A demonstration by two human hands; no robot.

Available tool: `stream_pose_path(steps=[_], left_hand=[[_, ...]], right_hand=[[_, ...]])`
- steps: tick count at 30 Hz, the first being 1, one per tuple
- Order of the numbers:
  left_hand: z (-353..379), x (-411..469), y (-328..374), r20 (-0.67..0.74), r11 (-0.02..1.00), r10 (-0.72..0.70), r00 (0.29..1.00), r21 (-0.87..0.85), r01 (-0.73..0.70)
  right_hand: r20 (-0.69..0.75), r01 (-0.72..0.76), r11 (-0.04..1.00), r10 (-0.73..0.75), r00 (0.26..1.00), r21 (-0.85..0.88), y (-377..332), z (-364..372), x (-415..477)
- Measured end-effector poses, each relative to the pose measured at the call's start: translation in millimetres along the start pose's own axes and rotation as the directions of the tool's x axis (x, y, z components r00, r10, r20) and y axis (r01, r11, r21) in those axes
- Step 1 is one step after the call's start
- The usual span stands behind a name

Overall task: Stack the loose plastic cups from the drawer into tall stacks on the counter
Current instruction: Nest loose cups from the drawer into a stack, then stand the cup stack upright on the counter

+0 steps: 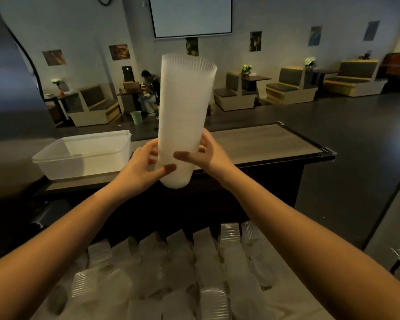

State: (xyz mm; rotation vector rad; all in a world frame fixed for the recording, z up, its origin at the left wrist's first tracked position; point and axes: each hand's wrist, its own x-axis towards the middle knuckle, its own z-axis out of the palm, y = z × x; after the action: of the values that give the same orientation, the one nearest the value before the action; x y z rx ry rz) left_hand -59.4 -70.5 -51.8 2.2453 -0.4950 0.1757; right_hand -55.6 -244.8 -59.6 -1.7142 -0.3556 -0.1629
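We hold the tall stack of cups [185, 107] near its lower end, upright with a slight tilt. The left grip [146, 166] curls round it from the left, thumb across the front. The right grip [207, 153] curls round it from the right. The base of the stack hangs in front of the near edge of the bench [263, 144], off its surface. The bench top runs right of the stack to a metal corner bracket [328, 154]. On the left a clear tub [83, 155] stands near the stack. Loose cups [176, 273] lie in rows below our forearms.
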Motion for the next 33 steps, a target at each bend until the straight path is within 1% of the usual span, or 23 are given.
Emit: stream_pose_path(steps=[2,4,7,11,17,21,26,29,33], left_hand=[[-8,16,-4,-0.036,0.993,-0.110,0.993,-0.044,0.108],[-14,29,-13,-0.055,0.979,-0.184,0.981,-0.096,0.178],[-20,42,-28,-0.079,0.972,-0.218,0.973,-0.108,0.209],[-25,56,-42,-0.052,0.958,-0.271,0.961,-0.109,0.264],[-34,69,-54,-0.060,0.946,-0.309,0.949,-0.127,0.300],[-38,73,-59,-0.065,0.942,-0.326,0.943,-0.111,0.318],[-39,75,-59,-0.066,0.938,-0.339,0.939,-0.100,0.331],[-41,74,-59,-0.033,0.936,-0.341,0.939,-0.098,0.337],[-47,67,-58,-0.006,0.940,-0.340,0.940,-0.040,0.340]], right_hand=[[-0.028,-0.028,0.999,0.027,0.999,-0.047,-4,6,22],[-0.051,-0.054,0.996,0.050,0.997,-0.073,-2,15,42],[-0.071,-0.091,0.992,0.085,0.994,-0.083,7,27,65],[-0.098,-0.106,0.986,0.093,0.991,-0.132,17,38,86],[-0.118,-0.072,0.987,0.055,0.991,-0.142,25,55,107],[-0.114,-0.070,0.981,0.050,0.992,-0.181,28,62,117],[-0.114,-0.076,0.980,0.056,0.992,-0.183,29,68,120],[-0.087,-0.063,0.978,0.046,0.995,-0.200,30,67,119],[-0.073,-0.072,0.977,0.058,0.996,-0.200,36,65,113]])
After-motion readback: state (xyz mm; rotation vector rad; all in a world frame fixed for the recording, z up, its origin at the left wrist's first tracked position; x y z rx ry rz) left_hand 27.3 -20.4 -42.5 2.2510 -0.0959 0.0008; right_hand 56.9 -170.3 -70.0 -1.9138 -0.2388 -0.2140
